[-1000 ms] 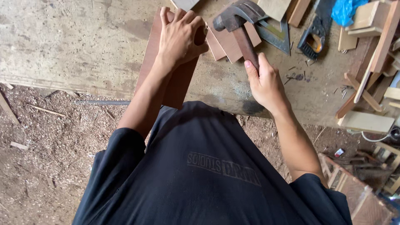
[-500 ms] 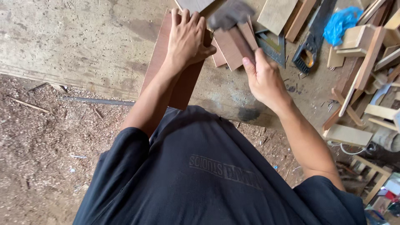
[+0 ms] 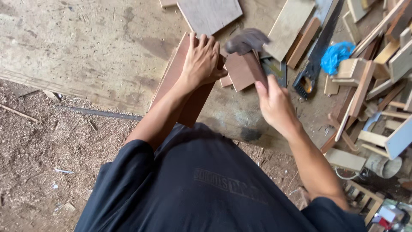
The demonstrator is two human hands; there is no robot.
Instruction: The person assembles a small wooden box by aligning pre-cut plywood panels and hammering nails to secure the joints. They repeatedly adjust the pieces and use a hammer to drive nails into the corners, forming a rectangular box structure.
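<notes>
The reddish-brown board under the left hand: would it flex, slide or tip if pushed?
The reddish-brown board looks flat and solid, so probably stiff. One end overhangs the workbench edge, so it might tip once the left hand lifts. The dusty surface suggests it could slide easily.

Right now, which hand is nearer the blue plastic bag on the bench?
Right. The right hand grips the hammer handle, with the blue plastic bag up and to its right. The left hand lies flat on the reddish-brown board, farther left.
</notes>
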